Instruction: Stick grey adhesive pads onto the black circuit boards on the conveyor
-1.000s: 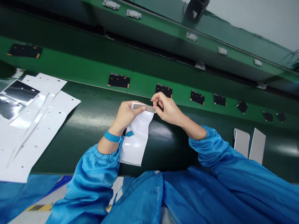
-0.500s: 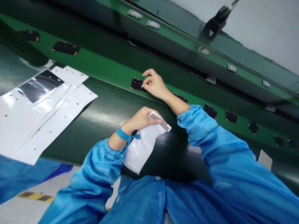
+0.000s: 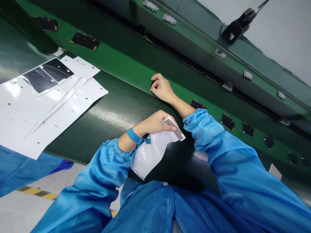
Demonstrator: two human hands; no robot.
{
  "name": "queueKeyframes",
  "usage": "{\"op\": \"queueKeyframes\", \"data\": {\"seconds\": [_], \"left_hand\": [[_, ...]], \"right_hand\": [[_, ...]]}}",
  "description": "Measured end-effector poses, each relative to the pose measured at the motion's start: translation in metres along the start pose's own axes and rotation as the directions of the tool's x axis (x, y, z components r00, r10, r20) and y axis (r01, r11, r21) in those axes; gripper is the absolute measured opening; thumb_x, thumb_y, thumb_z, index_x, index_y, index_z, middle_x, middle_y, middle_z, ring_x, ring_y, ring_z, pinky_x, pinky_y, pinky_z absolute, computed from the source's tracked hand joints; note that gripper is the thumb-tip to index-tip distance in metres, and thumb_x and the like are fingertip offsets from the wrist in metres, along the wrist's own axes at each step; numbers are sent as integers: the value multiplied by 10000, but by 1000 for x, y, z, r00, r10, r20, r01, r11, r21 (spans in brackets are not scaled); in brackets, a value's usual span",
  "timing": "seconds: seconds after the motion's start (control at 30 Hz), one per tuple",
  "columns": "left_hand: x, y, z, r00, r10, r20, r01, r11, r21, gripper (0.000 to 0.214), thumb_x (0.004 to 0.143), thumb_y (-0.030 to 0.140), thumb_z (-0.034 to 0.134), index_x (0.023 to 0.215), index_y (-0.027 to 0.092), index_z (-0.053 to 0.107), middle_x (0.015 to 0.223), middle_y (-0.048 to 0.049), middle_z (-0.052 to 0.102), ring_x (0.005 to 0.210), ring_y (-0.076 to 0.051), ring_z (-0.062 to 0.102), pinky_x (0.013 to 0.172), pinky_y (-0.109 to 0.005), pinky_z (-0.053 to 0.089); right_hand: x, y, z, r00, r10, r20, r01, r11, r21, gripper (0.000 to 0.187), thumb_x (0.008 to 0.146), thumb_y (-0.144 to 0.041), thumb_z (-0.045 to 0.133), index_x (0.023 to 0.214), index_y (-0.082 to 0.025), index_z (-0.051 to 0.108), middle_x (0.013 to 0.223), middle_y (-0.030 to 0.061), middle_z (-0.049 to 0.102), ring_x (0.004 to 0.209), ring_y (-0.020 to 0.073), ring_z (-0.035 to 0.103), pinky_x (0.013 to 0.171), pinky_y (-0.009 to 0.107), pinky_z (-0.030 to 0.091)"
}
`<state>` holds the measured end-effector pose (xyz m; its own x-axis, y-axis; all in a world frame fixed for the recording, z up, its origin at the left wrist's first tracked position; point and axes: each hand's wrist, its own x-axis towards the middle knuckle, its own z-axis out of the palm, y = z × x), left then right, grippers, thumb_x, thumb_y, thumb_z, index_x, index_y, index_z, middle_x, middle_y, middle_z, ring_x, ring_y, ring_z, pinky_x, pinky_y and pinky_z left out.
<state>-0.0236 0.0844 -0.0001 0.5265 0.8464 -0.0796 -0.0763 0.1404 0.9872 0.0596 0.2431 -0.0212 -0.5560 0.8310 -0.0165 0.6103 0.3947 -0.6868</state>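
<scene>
My left hand is closed on a glossy white backing sheet that carries a grey strip at its top edge; the sheet hangs down toward my lap. My right hand reaches forward to the bright green conveyor belt, its fingers curled and pressed down on a small black part that is almost wholly hidden beneath them. Both arms are in blue sleeves, and a blue band circles my left wrist.
White liner sheets with dark cut-outs lie on the dark green table at the left. Several small black parts ride along the belt. A higher green rail holds small grey pieces. A black fixture stands at the back right.
My right hand left the white sheet and moved forward onto the belt, coming down over a black part. My left hand kept hold of the sheet. The view shifted leftward.
</scene>
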Motion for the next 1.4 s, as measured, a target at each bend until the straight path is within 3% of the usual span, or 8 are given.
{"op": "queueKeyframes", "data": {"seconds": [0.4, 0.57, 0.67, 0.8, 0.93, 1.03, 1.23, 1.4], "left_hand": [[0, -1, -1, 1000, 21, 16, -20, 999, -50, 235, 793, 328, 882, 924, 136, 850, 887, -60, 836, 790, -181, 753, 737, -251, 553], [-4, 3, 6, 1000, -3, 22, 5, 998, -69, 302, 767, 388, 918, 923, 138, 855, 917, -58, 828, 866, -191, 746, 843, -273, 556], [-1, -8, 8, 997, -10, 77, 21, 990, -141, 447, 664, 478, 986, 931, 146, 851, 918, -45, 815, 868, -184, 725, 874, -280, 553], [7, -27, 6, 995, -43, 85, 59, 977, -205, 531, 585, 534, 1022, 929, 174, 838, 918, -16, 800, 873, -173, 712, 874, -277, 546], [9, -27, 10, 990, -59, 128, 88, 969, -232, 566, 510, 513, 1055, 917, 188, 833, 908, -2, 793, 883, -178, 706, 879, -281, 538], [7, -24, 13, 987, -68, 144, 100, 969, -227, 562, 516, 522, 1052, 908, 187, 829, 896, 1, 788, 869, -174, 698, 874, -281, 534], [1, -23, 12, 984, -46, 174, 79, 979, -189, 431, 687, 501, 984, 936, 183, 833, 909, -12, 791, 860, -166, 707, 844, -276, 541], [3, -31, 16, 968, -32, 248, 81, 978, -191, 370, 699, 437, 978, 933, 186, 840, 900, -12, 803, 832, -171, 720, 809, -274, 559]], "right_hand": [[-19, 2, -8, 1000, -1, 6, 3, 962, -272, 502, 835, -117, 534, 1333, -177, 512, 1001, 70, 787, 970, 248, 706, 908, 368, 531], [-30, -24, -16, 983, 166, 83, -107, 873, -476, 509, 859, -124, 570, 1358, -174, 489, 1088, 161, 772, 1013, 333, 737, 859, 433, 557], [-27, -6, -23, 974, 219, 66, -149, 828, -541, 500, 834, -238, 670, 1299, -242, 487, 1210, 212, 719, 1048, 417, 741, 819, 539, 579], [-10, 47, -35, 996, 88, -11, -88, 947, -308, 742, 587, -455, 915, 1164, -442, 449, 1198, 154, 651, 961, 486, 700, 746, 692, 549], [-5, 69, -47, 978, 47, -203, -44, 999, 19, 616, 664, -518, 825, 1120, -471, 412, 938, 75, 577, 656, 363, 613, 641, 643, 510], [3, 50, -40, 967, 98, -234, -65, 987, 146, 571, 715, -519, 798, 1133, -429, 419, 844, 54, 589, 618, 320, 580, 642, 581, 487], [54, -18, 2, 999, -25, 29, 20, 986, 164, 330, 806, -202, 726, 1048, -275, 513, 752, -5, 632, 666, 197, 562, 754, 413, 449], [118, -70, 34, 989, -70, 130, 42, 978, 206, 145, 850, -178, 727, 822, -195, 587, 701, -36, 562, 655, 124, 499, 682, 283, 406]]}}
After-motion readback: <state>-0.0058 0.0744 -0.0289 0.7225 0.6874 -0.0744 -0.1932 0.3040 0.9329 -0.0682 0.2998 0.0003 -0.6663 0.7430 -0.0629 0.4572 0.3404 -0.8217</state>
